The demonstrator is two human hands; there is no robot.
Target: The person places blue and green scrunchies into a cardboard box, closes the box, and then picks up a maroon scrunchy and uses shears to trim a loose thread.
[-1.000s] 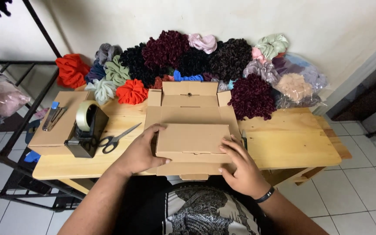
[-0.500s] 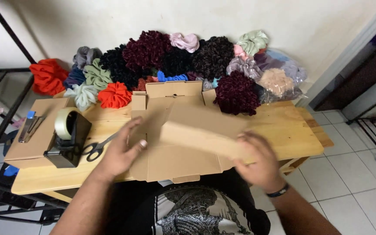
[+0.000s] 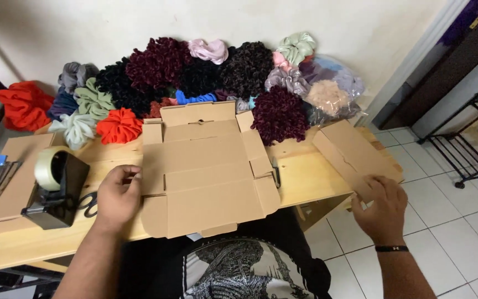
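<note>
Cardboard has shifted in the head view: your right hand (image 3: 382, 206) now grips the folded box (image 3: 355, 155) at the tabletop's (image 3: 305, 177) right end, while your left hand (image 3: 118, 196), fingers curled, pins the flat carton (image 3: 206, 171).

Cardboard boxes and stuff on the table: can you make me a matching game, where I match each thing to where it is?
Things:
1. flat unfolded box
2. folded box
3. tape dispenser
4. red scrunchie

Places:
A. at the table's right end, under the right hand
B. near the table's left end
C. middle of the table, left hand on its edge
D. in the pile by the wall

Pairs: 1-C, 2-A, 3-B, 4-D
</note>
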